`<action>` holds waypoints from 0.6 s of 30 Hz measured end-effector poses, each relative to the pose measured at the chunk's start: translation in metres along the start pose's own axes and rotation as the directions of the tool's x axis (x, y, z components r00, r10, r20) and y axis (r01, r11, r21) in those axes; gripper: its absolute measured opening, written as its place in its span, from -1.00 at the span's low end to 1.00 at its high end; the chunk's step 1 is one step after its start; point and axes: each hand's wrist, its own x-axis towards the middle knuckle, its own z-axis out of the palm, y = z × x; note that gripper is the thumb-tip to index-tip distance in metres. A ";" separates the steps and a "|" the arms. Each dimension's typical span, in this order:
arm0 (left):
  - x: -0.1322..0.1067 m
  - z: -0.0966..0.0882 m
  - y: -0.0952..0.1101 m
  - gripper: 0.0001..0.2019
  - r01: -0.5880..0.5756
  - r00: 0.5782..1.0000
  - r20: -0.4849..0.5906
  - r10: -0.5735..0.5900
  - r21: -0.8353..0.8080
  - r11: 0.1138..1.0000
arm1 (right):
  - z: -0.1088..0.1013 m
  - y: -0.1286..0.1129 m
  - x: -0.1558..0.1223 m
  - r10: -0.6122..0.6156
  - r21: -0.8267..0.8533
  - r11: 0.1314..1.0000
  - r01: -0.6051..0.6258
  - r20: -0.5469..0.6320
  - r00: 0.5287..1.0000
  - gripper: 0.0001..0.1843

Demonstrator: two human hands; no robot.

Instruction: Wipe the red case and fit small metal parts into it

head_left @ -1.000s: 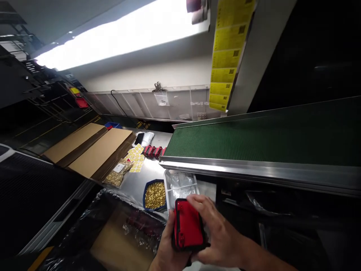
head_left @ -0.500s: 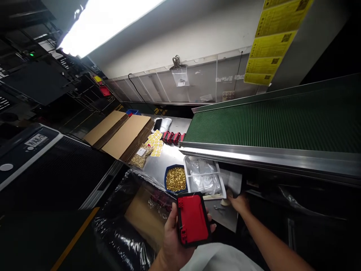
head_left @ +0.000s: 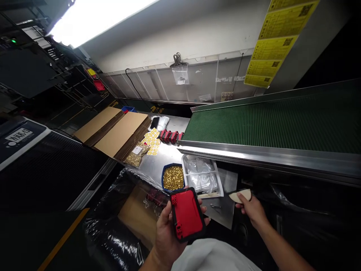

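Red and black, a rectangular case [head_left: 187,213] rests in the left hand [head_left: 167,234], red face turned up. Grip: closed about the case, thumb at one long edge, fingertips showing past the other. Position: above the pale garment [head_left: 210,256] on the lap, on the near side of the white tray [head_left: 220,186], which contains clear bags [head_left: 200,174].

Right hand [head_left: 253,210], well apart from the case, pinches a cream pad [head_left: 243,195] between thumb and fingers (the pad's material appears soft, but cannot be confirmed from this view).

Beside the tray stands a blue bin [head_left: 163,181] of gold-coloured parts [head_left: 173,178]. Further back, similar red-and-black pieces [head_left: 170,136] form a row beside the green conveyor [head_left: 248,126].
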 end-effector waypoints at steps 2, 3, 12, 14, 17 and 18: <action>0.002 0.003 -0.002 -0.40 -0.020 1.000 0.007 0.020 0.017 1.000 | -0.005 -0.031 -0.045 -0.102 0.096 0.991 0.095 0.069 0.992 -0.54; 0.003 0.005 -0.004 -0.41 -0.030 1.000 0.008 0.030 0.025 0.999 | -0.007 -0.049 -0.070 -0.170 0.153 0.976 0.153 0.103 0.980 -0.48; 0.006 0.012 -0.031 -0.53 -0.050 0.998 -0.042 0.052 0.048 0.998 | 0.003 -0.149 -0.193 -0.901 0.277 0.395 0.876 0.301 0.311 -0.90; 0.004 0.014 -0.035 -0.47 -0.045 0.999 -0.023 0.046 0.072 0.996 | 0.003 -0.151 -0.190 -0.890 0.181 0.405 0.896 0.301 0.342 -0.98; 0.003 0.015 -0.040 -0.44 -0.055 0.998 -0.026 0.058 0.095 0.994 | 0.001 -0.148 -0.187 -0.891 0.136 0.358 0.924 0.345 0.295 -0.98; 0.003 0.015 -0.040 -0.44 -0.064 0.997 -0.038 0.068 0.098 0.993 | 0.001 -0.147 -0.187 -0.888 0.132 0.348 0.928 0.362 0.282 -0.98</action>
